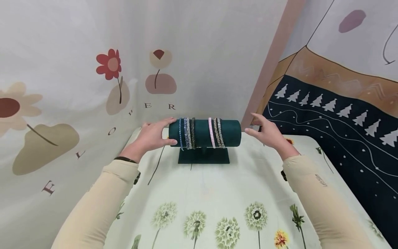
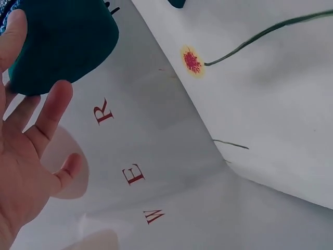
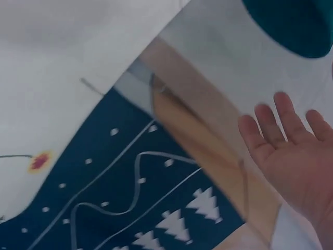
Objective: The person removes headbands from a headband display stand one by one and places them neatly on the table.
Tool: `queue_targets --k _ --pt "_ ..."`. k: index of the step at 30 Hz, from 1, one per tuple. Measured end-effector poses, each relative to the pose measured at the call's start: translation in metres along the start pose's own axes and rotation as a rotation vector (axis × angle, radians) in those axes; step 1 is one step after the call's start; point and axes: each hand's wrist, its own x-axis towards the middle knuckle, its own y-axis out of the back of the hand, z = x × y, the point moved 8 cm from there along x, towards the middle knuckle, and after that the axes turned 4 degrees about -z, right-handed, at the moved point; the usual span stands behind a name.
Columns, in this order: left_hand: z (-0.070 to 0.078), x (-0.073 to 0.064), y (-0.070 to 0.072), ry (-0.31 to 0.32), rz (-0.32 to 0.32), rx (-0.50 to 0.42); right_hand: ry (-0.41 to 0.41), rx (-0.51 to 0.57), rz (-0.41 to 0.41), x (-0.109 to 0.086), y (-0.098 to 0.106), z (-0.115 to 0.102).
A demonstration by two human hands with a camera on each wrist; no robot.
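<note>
Found at the middle of the table: dark green T-bar bracelet display stand, standing upright on a white flower-printed tablecloth, near the pale printed wall cloth. Made up of a horizontal padded roll above a flat rectangular base.

Fitted around the roll: two groups of bracelets, with bare fabric between. In the left group, a blue bracelet outermost, then glittering silver-and-blue bracelets, then a dark olive bracelet. In the right group, a pink bracelet innermost, followed by a brown bracelet and a silver bracelet, all slightly slanted.

Left hand: spread at the roll's left end — thumb at the near side, fingers toward the upper far side. Seen in the left wrist view with fingers mostly straight and apart, at the edge of the roll. Firmness of contact: cannot be told.

Right hand: thumb and fingers extended and parted, holding nothing. Positioned just beside the roll's right end, with a visible gap.

Also recorded: beige sleeves on both forearms; black wristband at the left wrist; navy tree-printed cloth to the right, beyond the table edge.
</note>
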Motion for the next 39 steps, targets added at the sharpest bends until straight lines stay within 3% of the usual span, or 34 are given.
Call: queue_targets --k 4,8,11,15,39 --pt "0.003 0.001 0.0 -0.002 0.005 0.041 0.123 -0.103 0.017 0.009 -0.01 -0.031" --pt "0.005 0.001 0.001 -0.003 0.009 0.074 0.229 -0.305 -0.018 0.015 -0.03 -0.06" --pt "0.006 0.002 0.002 0.003 0.022 0.071 0.271 -0.421 -0.04 0.016 -0.044 -0.075" --pt "0.007 0.003 0.003 0.007 0.036 0.056 0.276 -0.488 -0.042 0.018 -0.052 -0.081" --pt "0.005 0.004 -0.001 0.016 0.026 0.064 0.194 -0.411 -0.027 0.02 -0.049 -0.077"
